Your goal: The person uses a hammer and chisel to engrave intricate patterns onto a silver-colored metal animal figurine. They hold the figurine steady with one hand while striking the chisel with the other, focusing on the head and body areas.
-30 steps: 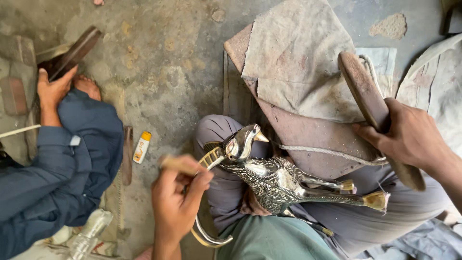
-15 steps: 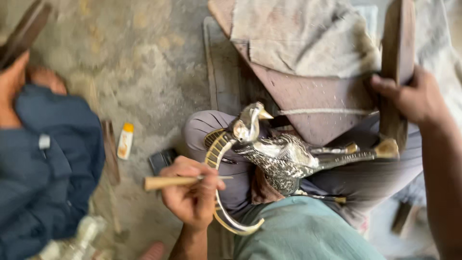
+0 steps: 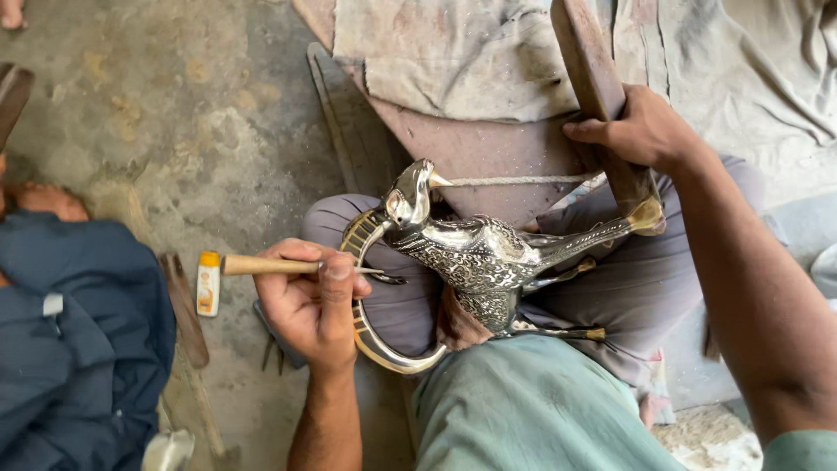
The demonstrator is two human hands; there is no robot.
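An ornate silver metal jug (image 3: 475,253) with engraved patterns, a curved handle and a long spout lies across my lap. A cord runs from its neck to the right. My left hand (image 3: 314,301) grips a wooden-handled chisel (image 3: 279,264), its metal tip resting against the jug's curved handle. My right hand (image 3: 641,131) holds a long flat wooden mallet (image 3: 597,87) raised above the jug's spout end.
A worn cloth (image 3: 453,52) covers a slanted wooden board (image 3: 488,148) ahead of my knees. Another person in dark blue clothing (image 3: 70,340) sits at the left. On the concrete floor lie a small yellow-capped tube (image 3: 207,283) and a dark wooden stick (image 3: 185,310).
The view has shifted closer and to the left. My right hand has brought the mallet down nearer the spout. My left hand has set the chisel tip on the jug's handle.
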